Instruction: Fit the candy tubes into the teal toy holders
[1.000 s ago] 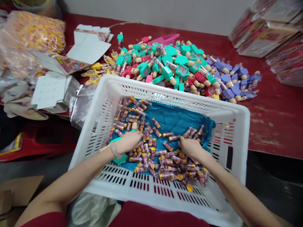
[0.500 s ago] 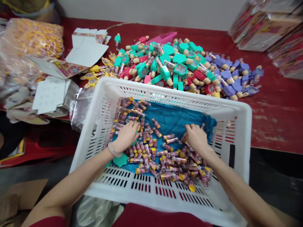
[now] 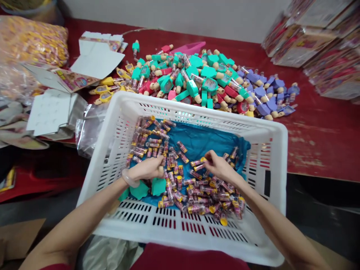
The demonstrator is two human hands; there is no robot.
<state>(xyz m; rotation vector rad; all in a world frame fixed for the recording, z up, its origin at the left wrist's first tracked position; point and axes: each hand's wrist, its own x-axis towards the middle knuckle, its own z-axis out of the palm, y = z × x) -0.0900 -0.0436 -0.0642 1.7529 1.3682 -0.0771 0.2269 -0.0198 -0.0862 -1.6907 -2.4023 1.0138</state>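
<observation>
A white slotted basket (image 3: 185,231) holds many small clear tubes with yellow caps (image 3: 201,198), lying on a blue plastic sheet (image 3: 194,137). My left hand (image 3: 150,167) is closed over the left part of the tubes, its fingertips hiding whatever they grip. Just below it lie green pieces (image 3: 140,190). Right of the middle, my right hand (image 3: 218,165) pinches a yellow-capped tube at its cap, above the other tubes.
Behind the basket, green, red, yellow and purple toy pieces (image 3: 209,73) are heaped on the red table (image 3: 317,138). Unfolded white boxes (image 3: 49,112) and a bag of yellow items (image 3: 36,41) are at the left; wrapped packs (image 3: 300,45) stand at the back right.
My right hand has moved left and down onto a yellow-capped tube. My left hand has lowered slightly and closed; a green piece now shows below it. The whole view has shifted a little.
</observation>
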